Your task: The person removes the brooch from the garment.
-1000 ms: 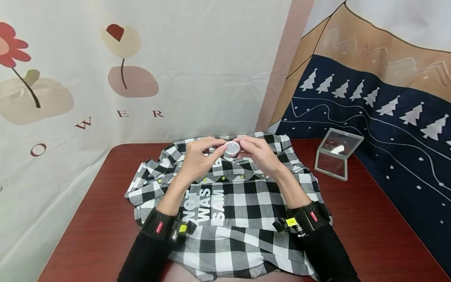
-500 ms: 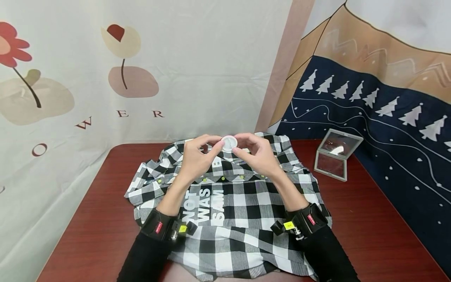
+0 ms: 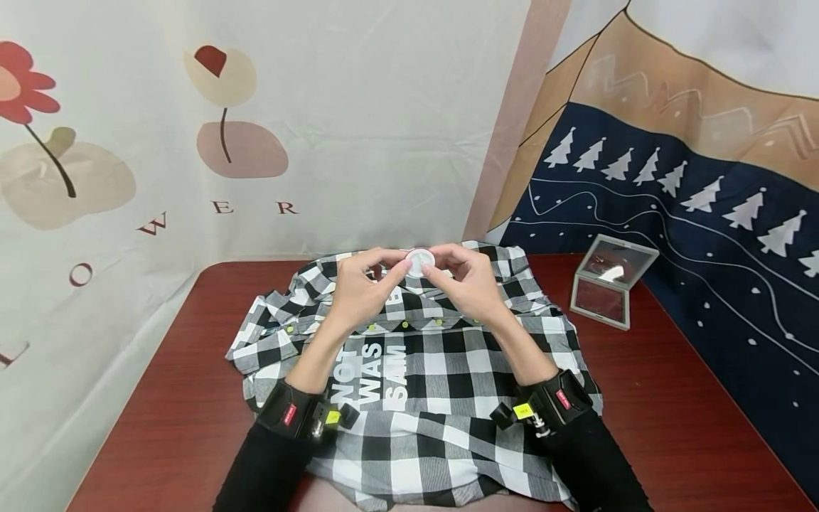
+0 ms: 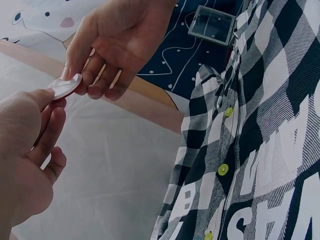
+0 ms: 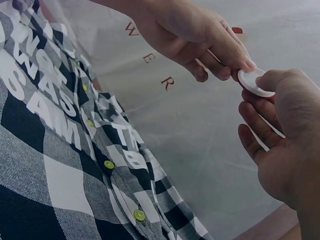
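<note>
A small round white disc (image 3: pixel 419 260) with a red underside is held up above the far part of a checked shirt (image 3: pixel 461 363). My left hand (image 3: pixel 360 288) pinches its left edge between thumb and fingers. From the other side my right hand (image 3: pixel 472 286) pinches it too, thumb on the white face. The right wrist view shows both thumbs on the white face of the disc (image 5: pixel 250 82), with fingers beneath. In the left wrist view the disc (image 4: pixel 65 89) is seen almost edge-on.
The black-and-white shirt, with yellow-green buttons (image 3: pixel 405 324) and white lettering, spreads over a red-brown table (image 3: pixel 166 398). An open square case (image 3: pixel 600 318) with a see-through lid stands at the back right. Printed cloths (image 3: pixel 358 128) hang behind the table.
The right hand's thumb and fingers have closed in on the disc's right side. Earlier the disc was turned and raised slightly; now it sits a little lower between both hands.
</note>
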### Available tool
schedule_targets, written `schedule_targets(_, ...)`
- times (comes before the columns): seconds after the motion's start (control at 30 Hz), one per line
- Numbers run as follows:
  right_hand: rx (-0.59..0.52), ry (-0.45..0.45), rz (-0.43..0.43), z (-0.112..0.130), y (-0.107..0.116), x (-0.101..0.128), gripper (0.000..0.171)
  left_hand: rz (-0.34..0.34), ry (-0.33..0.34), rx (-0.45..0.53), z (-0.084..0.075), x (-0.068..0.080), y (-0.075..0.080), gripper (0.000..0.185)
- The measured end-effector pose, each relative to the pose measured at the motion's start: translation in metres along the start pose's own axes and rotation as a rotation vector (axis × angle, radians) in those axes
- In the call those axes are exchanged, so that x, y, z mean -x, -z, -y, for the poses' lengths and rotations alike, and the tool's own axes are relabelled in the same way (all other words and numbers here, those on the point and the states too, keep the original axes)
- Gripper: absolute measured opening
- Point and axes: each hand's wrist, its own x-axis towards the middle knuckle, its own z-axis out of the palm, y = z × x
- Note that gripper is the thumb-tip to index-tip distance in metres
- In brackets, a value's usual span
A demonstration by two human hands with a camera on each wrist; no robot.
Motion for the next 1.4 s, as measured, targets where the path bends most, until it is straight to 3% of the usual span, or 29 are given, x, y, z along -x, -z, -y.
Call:
schedule_targets(0.43, -0.010, 0.015, -0.023, 0.0022, -0.0020, 0.0014, 0.018, 0.050, 0.028, 0.000, -0.0027, 0.0024, 0.0007, 0.012)
schedule_targets(1.4, 0.036, -0.009, -0.048, 0.0024, -0.0022, 0.0025, 0.016, 0.064, 0.002, -0.013, -0.0031, 0.0025, -0.0006, 0.011)
